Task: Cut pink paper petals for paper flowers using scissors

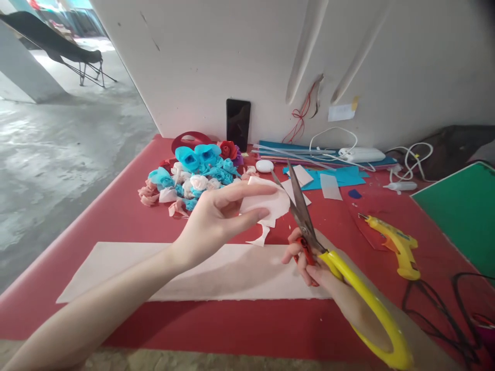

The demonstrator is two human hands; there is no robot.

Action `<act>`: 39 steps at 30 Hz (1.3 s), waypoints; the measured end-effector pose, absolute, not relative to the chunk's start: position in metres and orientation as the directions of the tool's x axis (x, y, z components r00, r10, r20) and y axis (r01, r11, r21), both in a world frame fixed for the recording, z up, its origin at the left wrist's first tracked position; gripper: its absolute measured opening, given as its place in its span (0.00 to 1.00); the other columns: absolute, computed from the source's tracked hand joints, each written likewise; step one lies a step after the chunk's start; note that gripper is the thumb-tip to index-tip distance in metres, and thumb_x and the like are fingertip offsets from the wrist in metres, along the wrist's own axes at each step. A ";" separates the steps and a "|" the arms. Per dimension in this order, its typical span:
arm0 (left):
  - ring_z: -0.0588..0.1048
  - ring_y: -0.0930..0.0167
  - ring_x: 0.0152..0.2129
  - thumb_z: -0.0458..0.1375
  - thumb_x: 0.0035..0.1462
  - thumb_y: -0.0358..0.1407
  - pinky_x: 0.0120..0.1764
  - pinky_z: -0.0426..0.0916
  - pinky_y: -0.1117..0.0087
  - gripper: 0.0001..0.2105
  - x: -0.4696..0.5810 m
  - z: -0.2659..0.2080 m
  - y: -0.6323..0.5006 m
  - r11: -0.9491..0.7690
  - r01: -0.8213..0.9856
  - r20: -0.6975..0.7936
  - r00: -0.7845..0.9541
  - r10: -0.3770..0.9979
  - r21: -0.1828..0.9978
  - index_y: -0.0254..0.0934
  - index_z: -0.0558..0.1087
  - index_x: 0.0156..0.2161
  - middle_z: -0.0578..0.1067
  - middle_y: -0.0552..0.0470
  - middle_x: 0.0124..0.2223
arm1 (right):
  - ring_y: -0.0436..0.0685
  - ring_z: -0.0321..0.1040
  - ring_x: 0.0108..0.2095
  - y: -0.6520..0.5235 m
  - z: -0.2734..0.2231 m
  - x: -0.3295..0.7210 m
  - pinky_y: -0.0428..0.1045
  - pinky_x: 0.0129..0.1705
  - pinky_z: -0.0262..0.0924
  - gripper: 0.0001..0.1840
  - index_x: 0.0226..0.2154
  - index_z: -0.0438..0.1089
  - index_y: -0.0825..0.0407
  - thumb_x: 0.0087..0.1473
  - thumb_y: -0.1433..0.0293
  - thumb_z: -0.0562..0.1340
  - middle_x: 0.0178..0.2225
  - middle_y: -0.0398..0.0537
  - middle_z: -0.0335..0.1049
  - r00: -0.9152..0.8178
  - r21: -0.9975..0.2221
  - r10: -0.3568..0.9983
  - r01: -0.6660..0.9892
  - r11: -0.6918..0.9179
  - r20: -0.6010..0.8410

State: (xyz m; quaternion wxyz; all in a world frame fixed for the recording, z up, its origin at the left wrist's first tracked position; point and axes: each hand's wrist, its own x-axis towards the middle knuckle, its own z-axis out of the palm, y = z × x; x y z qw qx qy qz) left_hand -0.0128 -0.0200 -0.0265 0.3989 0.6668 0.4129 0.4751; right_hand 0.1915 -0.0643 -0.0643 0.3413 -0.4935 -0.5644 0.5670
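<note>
Most of the frame is taken up by a red tabletop (162, 330), backed at the top by a white panel (216, 56). Across the lower middle, a long pale strip (216, 281) is laid flat, partly covered by both arms. At the right edge, a green board (464, 211) can be seen. Left of centre, blue, white, pink and red fabric-like flowers (199, 182) are heaped together. Right of centre, large scissors (305, 226) are held by the right hand (323, 278), its fingers curled around the red handle; the yellow handle is extended toward the lower right, and the blades are parted. At the centre, a white piece (276, 206) is pinched between the thumb and fingers of the left hand (216, 216), its rounded edge set at the blades. A yellow glue gun (400, 247) is laid on the right, and a dark phone (237, 123) is propped at upper centre. Below the piece, a small scrap (262, 237) is seen.
</note>
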 end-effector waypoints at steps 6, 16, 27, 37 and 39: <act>0.72 0.68 0.41 0.60 0.51 0.33 0.37 0.69 0.73 0.12 -0.011 -0.027 -0.020 -0.320 0.169 0.285 0.201 0.937 0.932 0.40 0.75 0.42 0.76 0.52 0.43 | 0.47 0.52 0.17 -0.066 -0.058 0.194 0.46 0.19 0.51 0.10 0.37 0.61 0.47 0.49 0.71 0.56 0.29 0.44 0.68 -0.272 -0.958 0.943 0.259 -0.120 -0.191; 0.71 0.66 0.44 0.60 0.51 0.32 0.40 0.70 0.71 0.11 -0.006 -0.029 -0.021 -0.306 0.172 0.275 0.183 0.944 0.936 0.38 0.75 0.42 0.76 0.51 0.44 | 0.45 0.49 0.14 -0.065 -0.057 0.190 0.44 0.16 0.47 0.06 0.37 0.60 0.48 0.53 0.69 0.55 0.26 0.43 0.67 -0.269 -0.956 0.941 0.262 -0.133 -0.205; 0.71 0.67 0.45 0.59 0.51 0.31 0.42 0.69 0.70 0.11 -0.005 -0.029 -0.023 -0.296 0.136 0.270 0.185 0.945 0.945 0.38 0.74 0.42 0.76 0.51 0.45 | 0.47 0.50 0.15 -0.071 -0.044 0.186 0.45 0.20 0.50 0.06 0.35 0.58 0.47 0.57 0.64 0.50 0.21 0.39 0.62 -0.227 -0.882 0.950 0.463 -0.088 -0.214; 0.72 0.67 0.43 0.60 0.51 0.32 0.41 0.69 0.70 0.12 -0.007 -0.032 -0.022 -0.313 0.154 0.283 0.191 0.940 0.937 0.39 0.75 0.42 0.76 0.52 0.43 | 0.47 0.51 0.15 -0.072 -0.041 0.187 0.43 0.16 0.48 0.09 0.33 0.58 0.48 0.58 0.62 0.48 0.17 0.37 0.57 -0.240 -0.866 0.955 0.499 -0.033 -0.174; 0.72 0.67 0.42 0.60 0.51 0.32 0.40 0.69 0.71 0.11 -0.007 -0.031 -0.021 -0.321 0.160 0.289 0.196 0.937 0.934 0.40 0.75 0.42 0.76 0.52 0.42 | 0.46 0.51 0.14 -0.071 -0.040 0.186 0.43 0.15 0.48 0.09 0.33 0.58 0.49 0.58 0.63 0.49 0.16 0.37 0.56 -0.250 -0.870 0.954 0.493 -0.024 -0.167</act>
